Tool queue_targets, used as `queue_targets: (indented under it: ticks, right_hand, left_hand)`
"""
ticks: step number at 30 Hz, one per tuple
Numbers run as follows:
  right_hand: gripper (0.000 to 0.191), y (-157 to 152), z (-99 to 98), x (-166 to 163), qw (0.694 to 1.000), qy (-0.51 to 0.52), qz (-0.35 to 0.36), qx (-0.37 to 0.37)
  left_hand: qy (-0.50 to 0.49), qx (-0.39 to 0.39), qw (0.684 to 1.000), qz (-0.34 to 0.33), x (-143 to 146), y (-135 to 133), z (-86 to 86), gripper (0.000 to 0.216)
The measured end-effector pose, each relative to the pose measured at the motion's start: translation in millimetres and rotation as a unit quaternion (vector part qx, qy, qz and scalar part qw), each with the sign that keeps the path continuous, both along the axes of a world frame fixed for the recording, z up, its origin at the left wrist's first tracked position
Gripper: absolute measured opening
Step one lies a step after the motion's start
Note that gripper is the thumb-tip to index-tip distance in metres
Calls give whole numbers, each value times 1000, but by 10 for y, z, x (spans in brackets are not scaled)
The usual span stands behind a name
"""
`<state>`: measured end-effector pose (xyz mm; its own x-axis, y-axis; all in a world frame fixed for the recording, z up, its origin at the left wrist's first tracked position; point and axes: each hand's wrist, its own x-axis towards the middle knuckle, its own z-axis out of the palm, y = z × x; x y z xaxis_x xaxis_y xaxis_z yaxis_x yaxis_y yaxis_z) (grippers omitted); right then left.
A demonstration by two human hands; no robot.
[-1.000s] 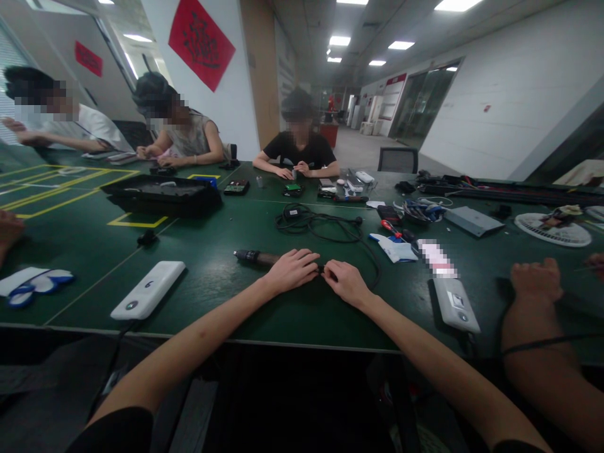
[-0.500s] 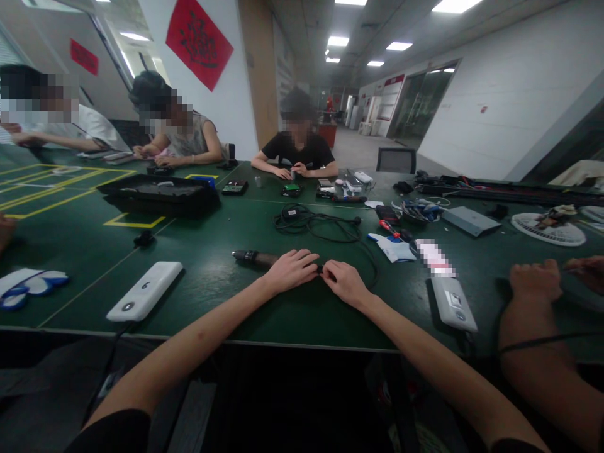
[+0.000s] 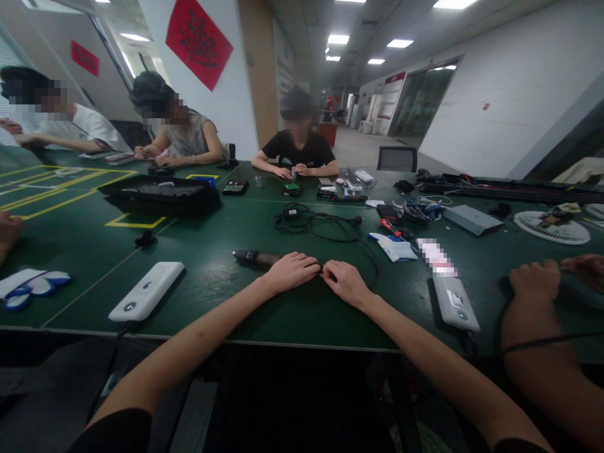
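My left hand (image 3: 292, 270) lies over a dark rod-shaped tool (image 3: 257, 257) on the green table (image 3: 212, 277), fingers curled around its right end. My right hand (image 3: 346, 281) sits just to the right, fingertips pinched on the black cable (image 3: 372, 261) where it meets the tool. The two hands almost touch. The tool's metal tip points left. The cable runs off in loops (image 3: 321, 225) toward the table's middle.
A white power bank (image 3: 147, 290) lies front left, another white device (image 3: 455, 302) front right. A co-worker's arm (image 3: 538, 314) rests at the right. A black tray (image 3: 160, 194), screwdriver (image 3: 391, 229), white cloth (image 3: 395, 248) and several people sit farther back.
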<state>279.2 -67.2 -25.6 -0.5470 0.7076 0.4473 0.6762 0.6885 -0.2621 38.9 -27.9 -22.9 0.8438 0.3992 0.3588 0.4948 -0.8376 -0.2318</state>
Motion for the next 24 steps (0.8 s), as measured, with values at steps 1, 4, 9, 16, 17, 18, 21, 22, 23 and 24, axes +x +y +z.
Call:
queue_targets:
  ticks: [1, 4, 9, 16, 17, 18, 21, 22, 23, 24]
  right_hand:
    - [12, 1, -3, -1, 1000, 1, 1, 1]
    - [12, 0, 1, -6, 1000, 9, -2, 3]
    - [9, -29, 67, 0, 999, 22, -22, 14]
    - [7, -4, 95, 36, 999, 36, -34, -3]
    - [8, 1, 93, 38, 999, 38, -33, -6]
    - [8, 4, 91, 40, 999, 40, -31, -9]
    - [10, 1, 94, 46, 999, 42, -28, -17]
    - [10, -3, 96, 48, 998, 43, -28, -20]
    - [10, -7, 99, 51, 998, 44, -29, -22]
    - [9, -11, 101, 54, 998, 45, -30, -23]
  left_hand:
    - [2, -2, 1000, 3, 7, 17, -17, 21]
    - [0, -5, 1000, 2, 26, 67, -52, 22]
    - [-3, -17, 1000, 14, -76, 219, -61, 20]
    - [-43, -73, 979, 186, -734, 643, -38, 30]
    - [-45, -77, 971, 221, -839, 692, -29, 31]
    - [-48, -81, 962, 256, -935, 735, -18, 32]
    - [-54, -89, 933, 344, -1157, 834, 11, 33]
    - [-52, -88, 925, 365, -1210, 863, 18, 33]
    - [-48, -86, 919, 381, -1256, 892, 23, 33]
    - [-46, -85, 914, 393, -1296, 921, 27, 33]
